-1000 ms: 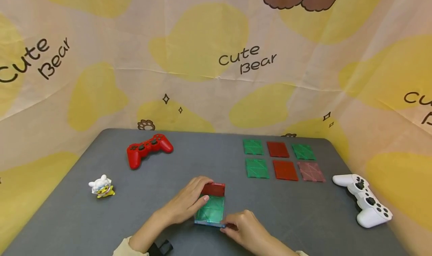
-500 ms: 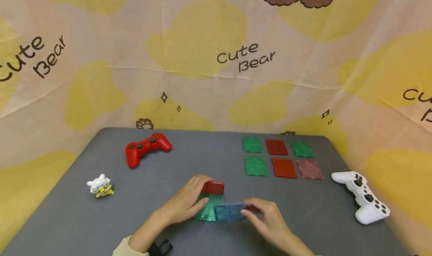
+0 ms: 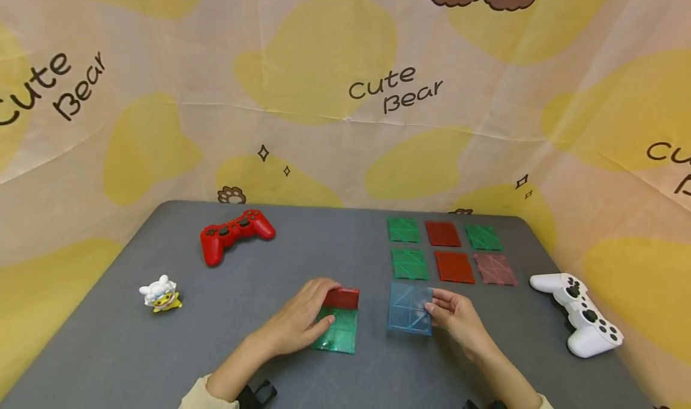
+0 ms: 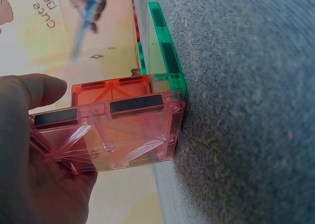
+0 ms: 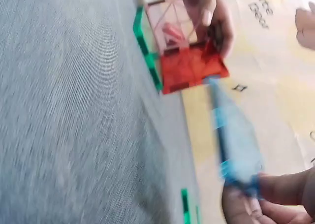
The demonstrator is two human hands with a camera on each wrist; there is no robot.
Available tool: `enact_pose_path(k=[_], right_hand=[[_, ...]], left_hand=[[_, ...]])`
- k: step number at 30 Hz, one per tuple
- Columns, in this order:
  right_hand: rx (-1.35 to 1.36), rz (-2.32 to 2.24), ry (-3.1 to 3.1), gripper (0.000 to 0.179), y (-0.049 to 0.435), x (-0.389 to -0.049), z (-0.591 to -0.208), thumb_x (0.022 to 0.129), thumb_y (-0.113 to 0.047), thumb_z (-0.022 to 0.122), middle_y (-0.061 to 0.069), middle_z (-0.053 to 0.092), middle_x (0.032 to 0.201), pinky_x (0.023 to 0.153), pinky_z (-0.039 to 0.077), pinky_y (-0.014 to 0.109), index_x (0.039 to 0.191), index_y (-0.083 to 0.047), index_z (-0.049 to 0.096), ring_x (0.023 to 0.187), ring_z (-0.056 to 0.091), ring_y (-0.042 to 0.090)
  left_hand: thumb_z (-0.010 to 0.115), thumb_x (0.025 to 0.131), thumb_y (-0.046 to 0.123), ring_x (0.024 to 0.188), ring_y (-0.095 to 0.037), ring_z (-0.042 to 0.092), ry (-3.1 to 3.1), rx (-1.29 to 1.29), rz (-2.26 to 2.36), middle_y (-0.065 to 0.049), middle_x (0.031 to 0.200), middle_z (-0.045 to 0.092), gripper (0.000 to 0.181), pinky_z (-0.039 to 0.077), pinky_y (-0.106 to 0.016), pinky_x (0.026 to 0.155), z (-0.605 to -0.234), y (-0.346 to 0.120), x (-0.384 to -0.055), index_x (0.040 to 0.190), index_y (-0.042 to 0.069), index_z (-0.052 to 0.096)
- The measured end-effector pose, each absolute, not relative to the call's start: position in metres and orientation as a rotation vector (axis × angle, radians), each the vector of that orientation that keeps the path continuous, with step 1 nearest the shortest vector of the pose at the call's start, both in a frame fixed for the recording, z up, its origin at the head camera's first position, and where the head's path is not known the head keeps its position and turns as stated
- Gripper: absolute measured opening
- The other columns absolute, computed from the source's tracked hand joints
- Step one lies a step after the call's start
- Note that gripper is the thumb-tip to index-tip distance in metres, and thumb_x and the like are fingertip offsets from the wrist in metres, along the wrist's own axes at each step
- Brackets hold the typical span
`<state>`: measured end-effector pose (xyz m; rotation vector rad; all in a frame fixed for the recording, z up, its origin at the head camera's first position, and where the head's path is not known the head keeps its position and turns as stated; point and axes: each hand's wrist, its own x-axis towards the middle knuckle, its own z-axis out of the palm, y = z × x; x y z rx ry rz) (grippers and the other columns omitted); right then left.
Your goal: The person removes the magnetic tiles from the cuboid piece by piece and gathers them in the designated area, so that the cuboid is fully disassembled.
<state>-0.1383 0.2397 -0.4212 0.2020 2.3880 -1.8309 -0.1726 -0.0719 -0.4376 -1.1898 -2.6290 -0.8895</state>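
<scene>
Blue square plastic tile (image 3: 408, 309) seemed light, stiff; your right hand (image 3: 459, 320) sensibly pinched its edge, left hand (image 3: 298, 322) clasping its pink twin (image 4: 110, 133)

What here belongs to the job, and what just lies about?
Job:
blue translucent square tile, in right hand
green-pink-red translucent tile structure, at left hand
likely six flat green, red and pink tiles

Lying about:
red plastic gamepad
white plastic gamepad
small white-and-yellow figurine
</scene>
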Motion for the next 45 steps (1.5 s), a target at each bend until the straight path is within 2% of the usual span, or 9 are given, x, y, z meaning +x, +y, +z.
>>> enact_pose_path(k=[3,9,17,25,29,32,38,45], right_hand=[[0.202,-1.746,2.400,0.046,0.250,-0.144,-0.428,0.088,-0.002,0.054,0.022,0.061,0.106,0.074,0.053,0.030,0.128,0.018,0.040,0.082,0.061,0.010],[0.218,-1.667,2.480,0.041,0.263,-0.154,-0.443,0.086,0.000,0.057,0.023,0.066,0.099,0.071,0.054,0.030,0.122,0.018,0.047,0.080,0.065,0.012],[0.216,-1.470,2.611,0.038,0.269,-0.160,-0.444,0.085,-0.004,0.061,0.028,0.064,0.101,0.069,0.054,0.035,0.115,0.017,0.054,0.086,0.067,0.028],[0.257,-1.263,2.758,0.029,0.265,-0.163,-0.442,0.081,-0.004,0.065,0.019,0.069,0.089,0.060,0.054,0.028,0.108,0.009,0.063,0.068,0.068,0.019],[0.188,-1.134,2.868,0.027,0.264,-0.164,-0.441,0.079,-0.005,0.067,0.011,0.068,0.078,0.054,0.050,0.025,0.103,0.006,0.066,0.061,0.063,0.014],[0.078,-1.062,2.975,0.027,0.257,-0.166,-0.436,0.079,-0.007,0.068,0.006,0.065,0.074,0.053,0.046,0.023,0.102,0.006,0.066,0.062,0.059,0.012],[-0.338,-1.179,3.039,0.033,0.220,-0.165,-0.418,0.078,-0.008,0.069,0.011,0.068,0.093,0.068,0.053,0.024,0.109,0.002,0.064,0.081,0.065,0.019],[-0.720,-1.301,2.763,0.041,0.171,-0.159,-0.416,0.083,-0.018,0.065,0.018,0.063,0.114,0.079,0.052,0.031,0.119,0.001,0.058,0.102,0.062,0.028]], left_hand=[[0.060,0.086,0.018,0.120,-0.013,0.040,-2.636,-1.187,-0.905,0.002,0.126,0.045,0.049,0.040,-0.037,0.096,-0.437,-0.072,-0.173,0.129,0.011,0.039],[0.060,0.086,0.018,0.120,-0.013,0.040,-2.636,-1.194,-0.900,0.002,0.126,0.045,0.049,0.040,-0.037,0.097,-0.439,-0.071,-0.174,0.129,0.010,0.039],[0.059,0.086,0.018,0.120,-0.014,0.040,-2.637,-1.193,-0.898,0.001,0.127,0.045,0.048,0.040,-0.037,0.097,-0.438,-0.070,-0.173,0.130,0.011,0.039],[0.059,0.086,0.018,0.120,-0.014,0.041,-2.618,-1.200,-0.883,0.000,0.126,0.045,0.048,0.040,-0.037,0.097,-0.438,-0.070,-0.173,0.129,0.011,0.040],[0.059,0.086,0.017,0.118,-0.014,0.042,-2.615,-1.203,-0.895,0.001,0.125,0.045,0.047,0.040,-0.037,0.096,-0.438,-0.070,-0.173,0.129,0.010,0.040],[0.059,0.086,0.017,0.118,-0.013,0.042,-2.615,-1.207,-0.895,0.001,0.125,0.045,0.047,0.039,-0.037,0.096,-0.437,-0.069,-0.174,0.129,0.009,0.040],[0.058,0.087,0.018,0.119,-0.013,0.040,-2.637,-1.193,-0.887,0.001,0.127,0.044,0.047,0.039,-0.037,0.097,-0.435,-0.070,-0.173,0.129,0.010,0.039],[0.059,0.087,0.018,0.121,-0.013,0.040,-2.646,-1.188,-0.875,0.002,0.128,0.043,0.048,0.039,-0.037,0.097,-0.437,-0.069,-0.171,0.129,0.011,0.039]])
